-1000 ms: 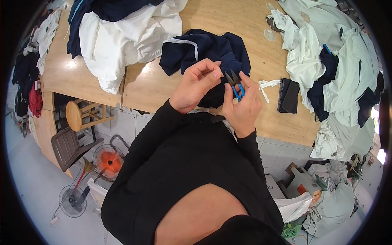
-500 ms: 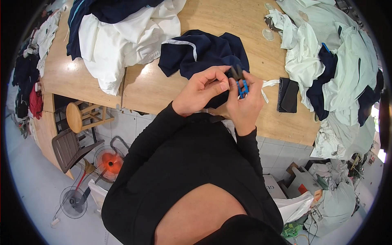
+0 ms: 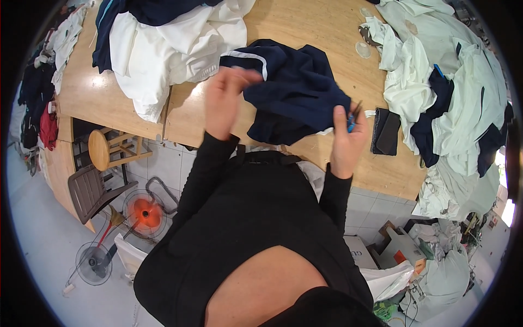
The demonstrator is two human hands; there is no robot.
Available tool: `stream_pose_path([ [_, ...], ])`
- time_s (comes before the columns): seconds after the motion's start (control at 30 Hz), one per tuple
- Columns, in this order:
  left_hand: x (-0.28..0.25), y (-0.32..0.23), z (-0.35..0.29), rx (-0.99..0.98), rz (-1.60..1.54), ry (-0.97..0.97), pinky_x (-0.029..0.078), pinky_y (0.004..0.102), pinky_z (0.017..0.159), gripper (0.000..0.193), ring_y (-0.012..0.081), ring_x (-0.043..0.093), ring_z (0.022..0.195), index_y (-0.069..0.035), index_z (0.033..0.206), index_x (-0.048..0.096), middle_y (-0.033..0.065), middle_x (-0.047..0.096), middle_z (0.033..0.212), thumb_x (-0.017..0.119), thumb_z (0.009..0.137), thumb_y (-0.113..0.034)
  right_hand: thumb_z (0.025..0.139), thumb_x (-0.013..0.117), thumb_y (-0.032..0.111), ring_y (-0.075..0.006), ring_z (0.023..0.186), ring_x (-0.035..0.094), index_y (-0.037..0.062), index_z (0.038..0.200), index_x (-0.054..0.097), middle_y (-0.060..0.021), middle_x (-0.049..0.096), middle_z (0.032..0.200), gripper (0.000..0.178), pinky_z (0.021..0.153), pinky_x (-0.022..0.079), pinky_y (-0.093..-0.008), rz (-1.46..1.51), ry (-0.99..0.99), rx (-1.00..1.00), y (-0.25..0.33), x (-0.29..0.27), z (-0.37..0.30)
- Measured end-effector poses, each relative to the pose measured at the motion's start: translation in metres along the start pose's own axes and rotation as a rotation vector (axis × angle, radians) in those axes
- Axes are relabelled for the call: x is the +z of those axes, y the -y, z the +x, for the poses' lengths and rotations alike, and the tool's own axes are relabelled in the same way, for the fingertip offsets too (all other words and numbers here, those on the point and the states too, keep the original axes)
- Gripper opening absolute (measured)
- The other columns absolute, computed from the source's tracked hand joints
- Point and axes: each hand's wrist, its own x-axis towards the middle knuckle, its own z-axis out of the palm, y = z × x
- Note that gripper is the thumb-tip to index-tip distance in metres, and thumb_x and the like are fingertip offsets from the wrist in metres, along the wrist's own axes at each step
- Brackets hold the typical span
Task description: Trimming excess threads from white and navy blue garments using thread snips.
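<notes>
A navy blue garment with a white stripe [image 3: 297,82] lies crumpled on the wooden table in front of me. My right hand [image 3: 347,146] is closed on small blue-handled thread snips [image 3: 352,121], their dark blades pointing up and away. The thumb of this hand also presses against the garment's right edge. Over the garment's left part, beside the white stripe, my left hand [image 3: 224,101] is raised, its fingers smeared by motion. Whether it holds anything cannot be made out.
White and navy clothes [image 3: 163,49] are heaped at the far left of the table [image 3: 305,22]. More white clothes [image 3: 406,76] pile up on the right, near a dark folded cloth [image 3: 385,131]. A wooden stool [image 3: 99,150], a brown chair [image 3: 87,197] and an orange fan [image 3: 145,214] stand lower left.
My hands have parted: the left has swung left, while the right has shifted right and slightly nearer with the snips. The navy garment is spread further toward me and to the right.
</notes>
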Motion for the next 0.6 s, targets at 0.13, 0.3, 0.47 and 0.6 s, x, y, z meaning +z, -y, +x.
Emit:
stream_pose_path([
  [0.13,-0.012,-0.021,0.004,0.436,0.723,-0.151,0.045,0.0427,0.117,0.044,0.031,0.054,0.143,-0.001,0.136,0.062,0.0205,0.06,0.15,0.076,0.095,-0.007,0.106,0.071,0.012,-0.0067,0.097,0.062,-0.005,0.129,0.068,0.0003,0.069,0.109,0.029,0.086,0.05,-0.0221,0.157,0.092,0.14,0.013,-0.021,0.011],
  [0.3,0.045,-0.006,0.01,0.572,0.887,0.363,0.04,0.0434,0.122,0.06,0.0374,0.052,0.147,-0.003,0.147,0.06,0.0181,0.06,0.151,0.081,0.091,-0.009,0.106,0.069,0.008,-0.0047,0.089,0.064,-0.0043,0.131,0.068,-0.0009,0.071,0.107,0.028,0.074,0.05,-0.0183,0.314,0.145,0.141,0.042,-0.011,0.008],
  [0.47,0.044,0.015,0.019,0.23,0.635,0.584,0.053,0.0376,0.089,0.029,0.0297,0.069,0.101,-0.001,0.119,0.069,0.0133,0.072,0.103,0.079,0.096,-0.016,0.101,0.076,0.005,0.0022,0.063,0.044,0.0004,0.126,0.071,0.0085,0.059,0.086,0.026,0.051,0.026,-0.0158,0.386,-0.084,-0.037,0.056,-0.029,0.013],
  [0.6,0.04,-0.017,-0.002,-0.064,0.221,0.499,0.044,0.0218,0.074,0.011,0.0019,0.051,0.085,-0.002,0.112,0.064,-0.0062,0.059,0.092,0.066,0.109,-0.012,0.104,0.073,0.008,-0.003,0.081,0.06,-0.0007,0.123,0.072,0.0023,0.07,0.098,0.021,0.067,0.045,-0.0188,0.334,-0.081,0.001,0.046,-0.053,0.022],
])
